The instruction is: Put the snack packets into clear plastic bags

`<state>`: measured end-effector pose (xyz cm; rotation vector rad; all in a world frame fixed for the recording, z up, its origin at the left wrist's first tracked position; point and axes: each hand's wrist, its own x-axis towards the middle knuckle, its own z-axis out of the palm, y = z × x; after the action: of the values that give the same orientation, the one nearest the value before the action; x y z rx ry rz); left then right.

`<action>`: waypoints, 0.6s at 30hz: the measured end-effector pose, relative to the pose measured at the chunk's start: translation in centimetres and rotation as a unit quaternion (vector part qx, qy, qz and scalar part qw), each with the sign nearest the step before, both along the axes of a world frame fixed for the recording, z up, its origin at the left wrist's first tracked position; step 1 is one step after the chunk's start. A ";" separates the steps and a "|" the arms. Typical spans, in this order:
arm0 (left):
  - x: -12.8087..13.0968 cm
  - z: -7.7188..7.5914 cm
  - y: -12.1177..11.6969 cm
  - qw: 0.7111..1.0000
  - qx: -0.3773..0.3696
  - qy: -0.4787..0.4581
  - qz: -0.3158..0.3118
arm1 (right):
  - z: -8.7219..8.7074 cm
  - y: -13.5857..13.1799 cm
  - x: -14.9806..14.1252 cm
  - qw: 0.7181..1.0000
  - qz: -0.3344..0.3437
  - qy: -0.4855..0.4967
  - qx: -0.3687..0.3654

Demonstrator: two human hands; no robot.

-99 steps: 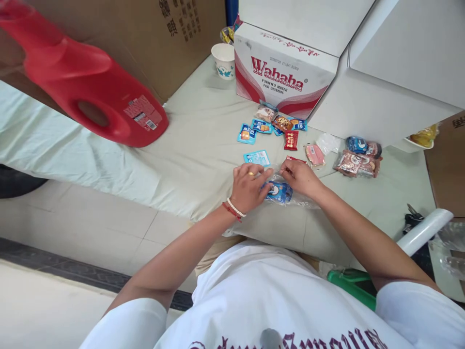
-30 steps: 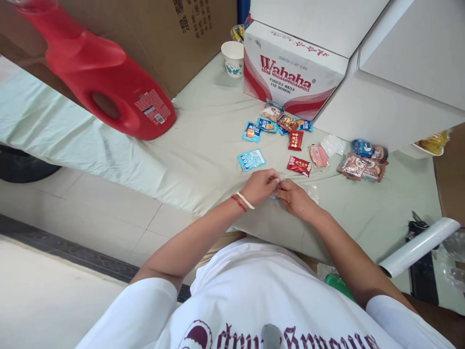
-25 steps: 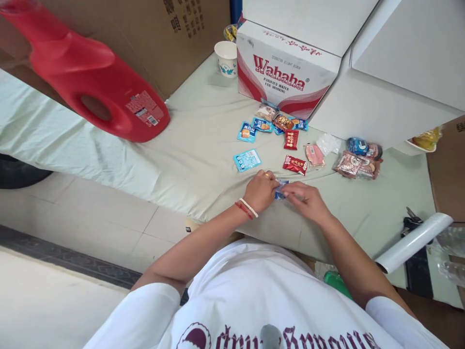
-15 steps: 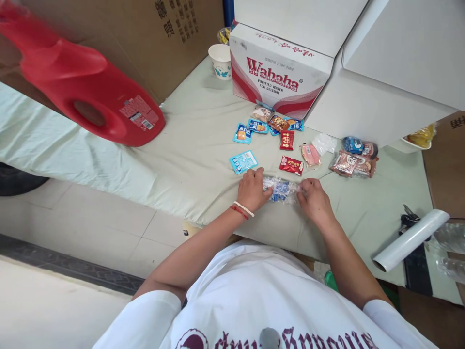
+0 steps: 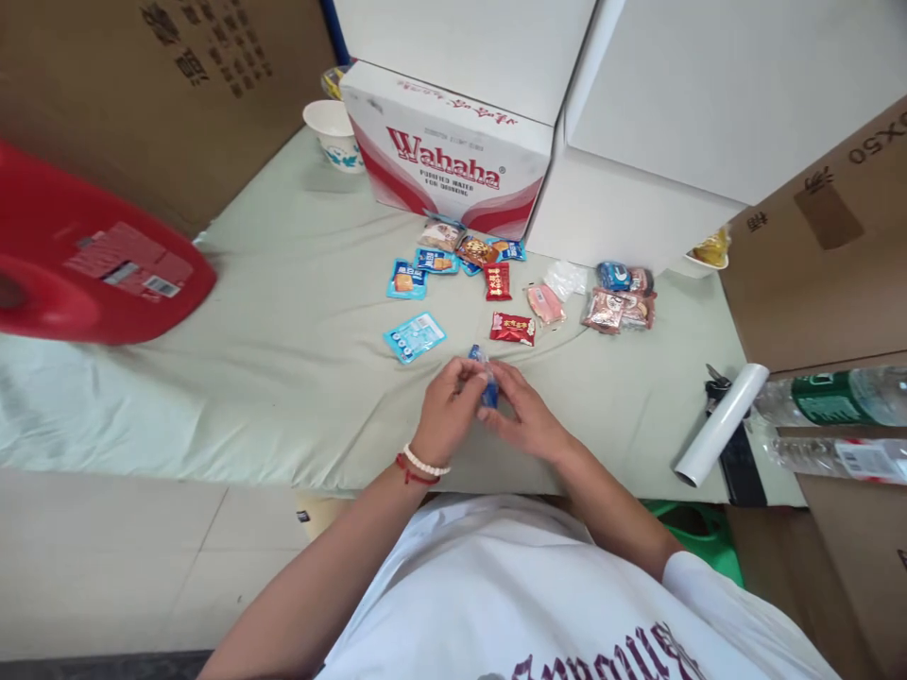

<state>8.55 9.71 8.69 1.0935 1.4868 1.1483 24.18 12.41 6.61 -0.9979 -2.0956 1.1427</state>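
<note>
Close to the table's front edge, my two hands meet around a small blue packet [image 5: 490, 392] in clear plastic film. My left hand [image 5: 450, 406] pinches it from the left, thumb and fingers bent. From the other side, the fingers of my right hand [image 5: 524, 411] close on it; the two hands hide much of it. Just beyond lie a light-blue packet [image 5: 416, 337] and a red packet [image 5: 512, 328]. A pink packet [image 5: 545, 303] rests beside crumpled clear film [image 5: 565, 279]. Farther back are several blue snack packets [image 5: 407, 280] and brown packets [image 5: 606, 310].
A Wahaha carton [image 5: 453, 203] and a paper cup [image 5: 333, 137] stand at the back. A big red jug [image 5: 106, 274] is at the left. On the right lie a white roll [image 5: 723, 425], keys [image 5: 717, 378] and plastic bottles [image 5: 829, 399].
My hands have come together from the two ends of the film-wrapped bundle, which now looks narrower and stands upright between my fingers. The camera view has turned to the right.
</note>
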 end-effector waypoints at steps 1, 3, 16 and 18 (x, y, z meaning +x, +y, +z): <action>0.7 0.4 -0.2 0.999 0.005 -0.028 -0.026 | -0.2 -0.4 0.4 0.999 -0.030 -0.001 -0.023; 1.8 1.1 -0.6 0.995 0.021 -0.075 -0.068 | -0.6 -0.7 1.5 0.993 -0.088 0.007 -0.077; -6.9 -5.1 -9.2 0.974 -0.050 0.198 0.097 | 3.7 24.6 20.5 0.851 -0.525 -0.015 -0.023; -7.3 -5.9 -10.7 0.957 -0.038 0.265 0.116 | 3.4 26.0 20.1 0.857 -0.505 -0.105 -0.003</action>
<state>1.22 -0.97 2.83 1.2590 2.1042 0.9835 44.32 38.44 10.03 -1.9454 -1.3039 0.4858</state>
